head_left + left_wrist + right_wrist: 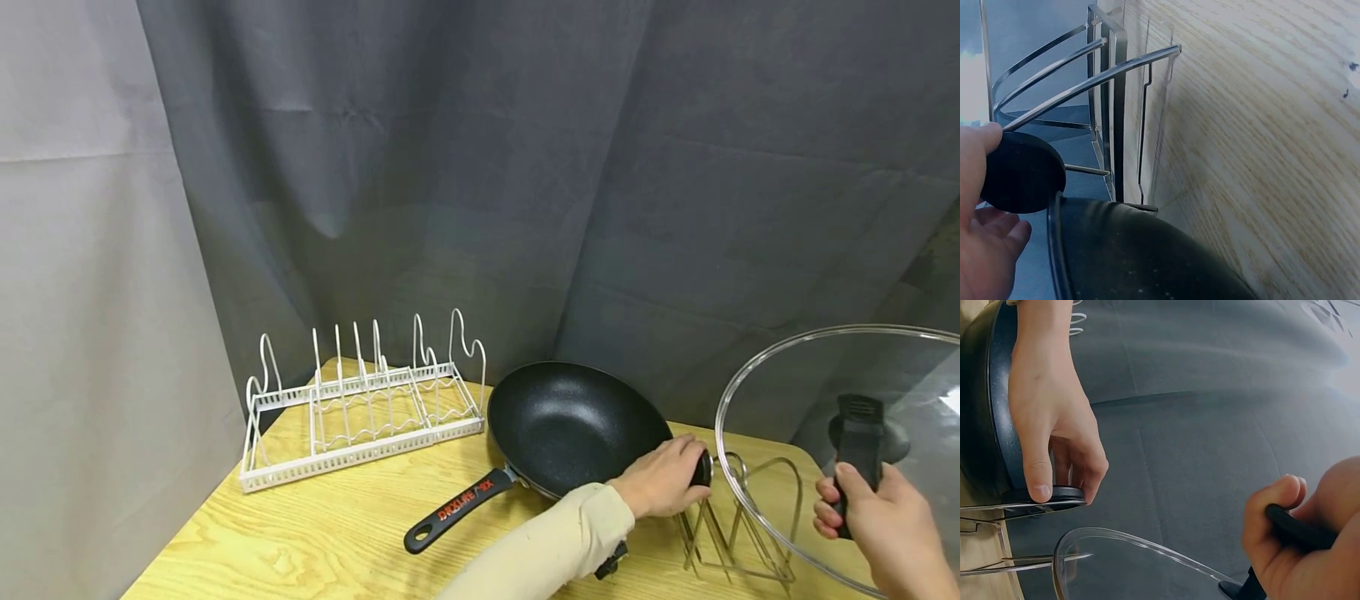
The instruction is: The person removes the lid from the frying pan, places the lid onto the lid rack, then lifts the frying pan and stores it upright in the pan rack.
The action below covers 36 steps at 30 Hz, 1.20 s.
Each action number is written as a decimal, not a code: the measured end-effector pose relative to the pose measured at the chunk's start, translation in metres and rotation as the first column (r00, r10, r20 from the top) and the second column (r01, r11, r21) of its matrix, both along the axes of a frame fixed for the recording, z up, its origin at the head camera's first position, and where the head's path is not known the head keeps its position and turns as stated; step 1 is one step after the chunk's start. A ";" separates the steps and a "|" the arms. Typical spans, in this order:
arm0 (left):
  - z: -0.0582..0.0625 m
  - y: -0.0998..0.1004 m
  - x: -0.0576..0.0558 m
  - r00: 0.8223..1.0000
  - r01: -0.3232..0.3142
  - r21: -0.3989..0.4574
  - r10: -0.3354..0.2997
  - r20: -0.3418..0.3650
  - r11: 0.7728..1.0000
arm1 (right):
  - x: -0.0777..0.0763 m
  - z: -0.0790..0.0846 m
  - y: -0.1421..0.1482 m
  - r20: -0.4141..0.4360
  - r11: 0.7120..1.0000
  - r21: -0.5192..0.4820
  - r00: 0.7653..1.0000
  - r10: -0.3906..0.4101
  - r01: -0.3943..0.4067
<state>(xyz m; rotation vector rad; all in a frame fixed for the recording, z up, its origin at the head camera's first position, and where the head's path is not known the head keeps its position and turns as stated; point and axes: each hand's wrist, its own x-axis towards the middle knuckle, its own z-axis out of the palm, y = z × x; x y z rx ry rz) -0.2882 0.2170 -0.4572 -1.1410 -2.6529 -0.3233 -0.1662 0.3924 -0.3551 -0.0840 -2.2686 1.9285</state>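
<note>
My left hand is at the right side of a black wok, pinching its dark rounded side handle between thumb and fingers. The wok's long black handle points toward the front left. On the right, my right hand grips the upright black handle of a large glass lid. The lid is held raised and tilted, its lower left rim overlapping a wire rack in the head view. That metal rack stands right beside the wok's side handle.
A white expandable pot rack with several upright wire dividers stands on the wooden table at the left. Grey curtains hang close behind the table and along its left side.
</note>
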 end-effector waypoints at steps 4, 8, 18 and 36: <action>0.001 -0.001 0.000 1.000 0.006 -0.005 -0.006 -0.016 1.000 | -0.001 0.000 -0.004 0.060 0.988 0.155 0.997 -0.039 0.029; 0.003 -0.002 0.002 1.000 0.006 -0.002 -0.006 -0.021 1.000 | -0.002 0.000 -0.008 0.097 0.946 0.322 0.993 -0.063 0.028; 0.002 -0.001 0.001 0.999 0.011 -0.008 -0.011 -0.033 1.000 | -0.006 0.002 -0.013 0.213 0.905 0.425 0.969 -0.125 0.023; -0.002 -0.003 -0.003 0.997 0.036 -0.066 -0.041 -0.066 0.997 | -0.006 -0.004 -0.015 0.346 0.874 0.469 0.937 -0.049 -0.127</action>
